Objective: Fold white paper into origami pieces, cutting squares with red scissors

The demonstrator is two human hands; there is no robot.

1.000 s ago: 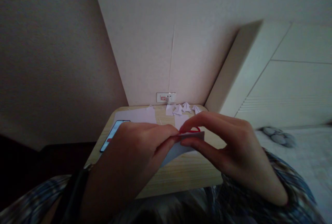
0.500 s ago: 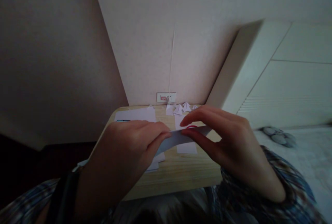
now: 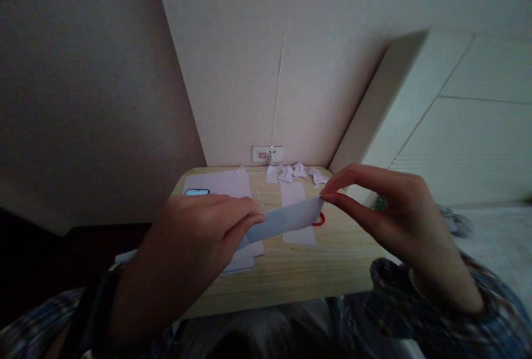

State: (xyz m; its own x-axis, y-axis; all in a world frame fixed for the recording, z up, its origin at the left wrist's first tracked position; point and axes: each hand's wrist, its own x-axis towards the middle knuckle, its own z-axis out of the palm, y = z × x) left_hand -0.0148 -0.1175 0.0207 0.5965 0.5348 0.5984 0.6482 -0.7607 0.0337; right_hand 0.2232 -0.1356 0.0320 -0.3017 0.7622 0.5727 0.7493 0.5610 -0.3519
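A strip of white paper (image 3: pixel 288 219) is held up above the table, stretched between both hands. My left hand (image 3: pixel 211 231) is closed, pinching the strip's left end between thumb and fingers. At the far right corner, the thumb and fingertip of my right hand (image 3: pixel 382 209) pinch the paper. Beneath the strip another white sheet (image 3: pixel 300 237) lies on the table, partly covered. A red ring-shaped handle (image 3: pixel 320 219) shows just behind the strip's right end; the rest of that object is hidden.
On the wooden table (image 3: pixel 316 273), several folded paper figures (image 3: pixel 299 170) stand along the back edge. A phone (image 3: pixel 197 191) rests on white paper (image 3: pixel 224 180) at the left. A wall socket (image 3: pixel 267 154) with a plug is behind; a bed (image 3: pixel 494 237) is at the right.
My right hand has slid right along the strip to its far corner, uncovering more of the paper. The red handle and the folded figure at the back right now show more fully.
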